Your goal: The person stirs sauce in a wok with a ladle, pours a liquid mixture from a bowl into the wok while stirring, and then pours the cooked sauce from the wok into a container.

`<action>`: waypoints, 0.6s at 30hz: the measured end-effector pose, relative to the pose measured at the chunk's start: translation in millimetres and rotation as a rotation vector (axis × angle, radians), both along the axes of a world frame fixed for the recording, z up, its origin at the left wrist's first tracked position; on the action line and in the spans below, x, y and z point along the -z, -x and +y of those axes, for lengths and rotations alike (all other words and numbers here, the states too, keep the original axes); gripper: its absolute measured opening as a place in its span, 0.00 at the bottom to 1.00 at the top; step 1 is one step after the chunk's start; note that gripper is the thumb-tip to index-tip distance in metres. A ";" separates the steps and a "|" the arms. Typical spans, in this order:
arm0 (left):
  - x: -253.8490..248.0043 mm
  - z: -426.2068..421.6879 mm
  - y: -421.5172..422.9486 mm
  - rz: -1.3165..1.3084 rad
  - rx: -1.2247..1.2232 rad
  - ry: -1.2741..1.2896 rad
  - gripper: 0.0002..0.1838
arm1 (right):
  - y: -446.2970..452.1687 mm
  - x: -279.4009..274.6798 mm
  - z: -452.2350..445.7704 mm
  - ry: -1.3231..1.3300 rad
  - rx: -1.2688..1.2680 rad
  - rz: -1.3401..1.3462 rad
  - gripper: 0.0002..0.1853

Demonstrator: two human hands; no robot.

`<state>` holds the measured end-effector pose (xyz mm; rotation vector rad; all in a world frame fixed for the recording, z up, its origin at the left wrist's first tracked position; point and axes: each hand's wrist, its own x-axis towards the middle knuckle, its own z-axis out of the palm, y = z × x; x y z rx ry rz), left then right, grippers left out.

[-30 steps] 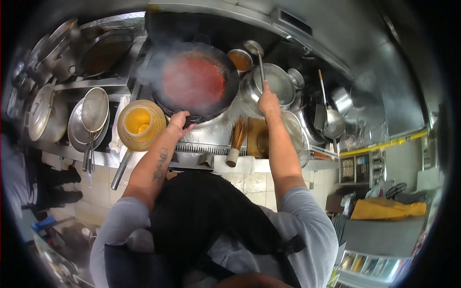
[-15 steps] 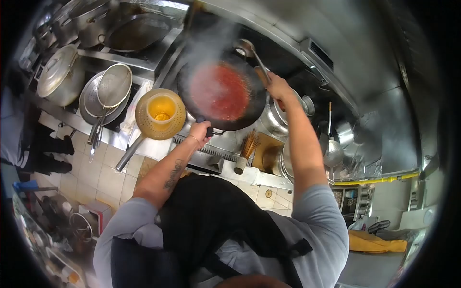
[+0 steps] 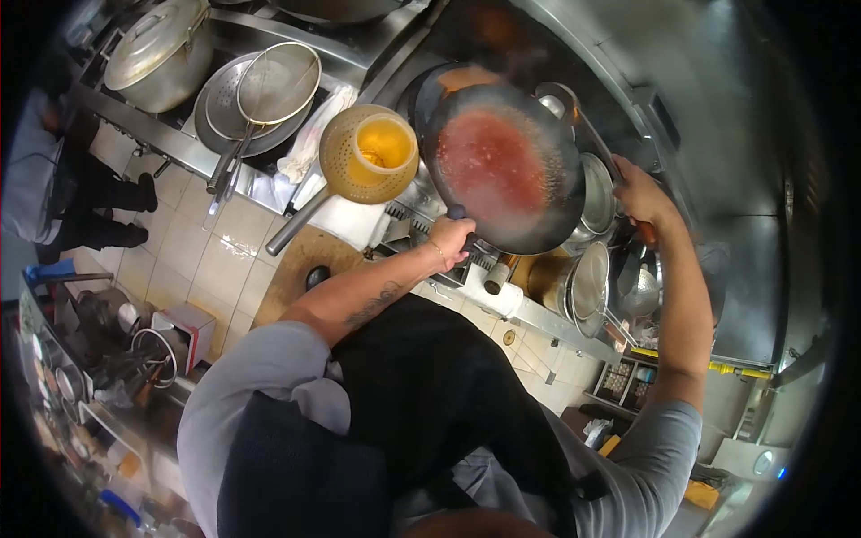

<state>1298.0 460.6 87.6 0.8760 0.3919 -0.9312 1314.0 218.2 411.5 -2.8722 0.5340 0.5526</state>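
My left hand (image 3: pixel 450 242) is closed around the handle of a dark wok (image 3: pixel 562 193). Red bubbling sauce (image 3: pixel 493 161) fills the wok's middle, with faint steam over it. The wok sits off-centre from its burner, where an orange glow (image 3: pixel 468 77) shows behind the far rim. In my right hand (image 3: pixel 644 197) is a long-handled ladle (image 3: pixel 595 134), its bowl beside the wok's far right rim, outside the sauce. Left of the wok, a perforated strainer (image 3: pixel 337 161) bears a tub of yellow liquid (image 3: pixel 386 142).
Mesh strainers (image 3: pixel 280 82) and a lidded pot (image 3: pixel 160 54) stand at the left. More strainers (image 3: pixel 589 280) sit right of the wok, near a perforated skimmer (image 3: pixel 639 294). Another person (image 3: pixel 90 202) stands at the far left. A cutting board (image 3: pixel 300 267) lies beyond my left forearm.
The wok has shifted off its burner, exposing the orange glow. My right hand has drawn the ladle right and nearer to me. The steam is thinner, and the whole view has turned.
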 end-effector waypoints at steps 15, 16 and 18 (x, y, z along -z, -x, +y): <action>-37.3 42.4 17.5 -0.050 0.006 0.164 0.02 | 22.7 -73.1 68.5 0.085 0.043 -0.023 0.39; -37.6 43.4 18.2 -0.042 -0.003 0.181 0.04 | 21.6 -75.5 72.5 0.107 0.031 -0.015 0.39; -41.5 46.8 16.3 -0.038 -0.022 0.198 0.06 | 15.9 -83.0 85.9 0.130 0.010 -0.011 0.39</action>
